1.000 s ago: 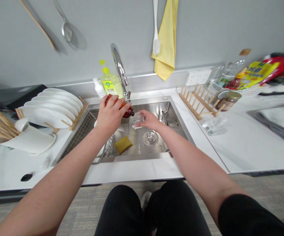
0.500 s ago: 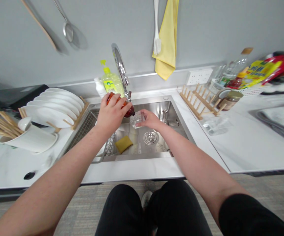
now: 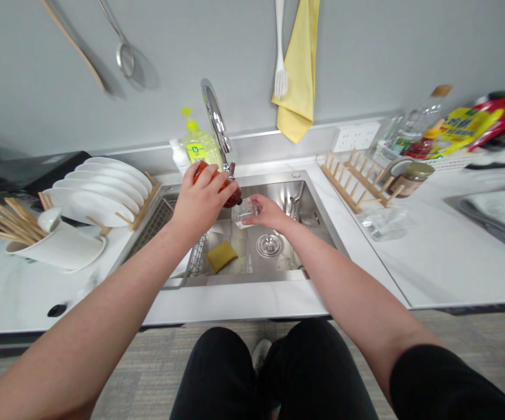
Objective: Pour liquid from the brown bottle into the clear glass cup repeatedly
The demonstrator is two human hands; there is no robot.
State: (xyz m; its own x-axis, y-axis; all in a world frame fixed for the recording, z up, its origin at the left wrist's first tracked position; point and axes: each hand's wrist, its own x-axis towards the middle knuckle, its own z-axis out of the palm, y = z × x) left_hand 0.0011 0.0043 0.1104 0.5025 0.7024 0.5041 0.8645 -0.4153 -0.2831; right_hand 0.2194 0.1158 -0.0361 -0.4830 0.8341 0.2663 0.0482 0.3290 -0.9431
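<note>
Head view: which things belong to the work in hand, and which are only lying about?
Seemingly in use:
tilted amber bottle, in the left hand
clear container, in the right hand
sink, beneath both

Seemingly uninvolved:
sponge
white plates
chopsticks
hanging yellow cloth
lidded jar

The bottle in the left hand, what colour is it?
The bottle is reddish amber, best seen in the head view.
</note>
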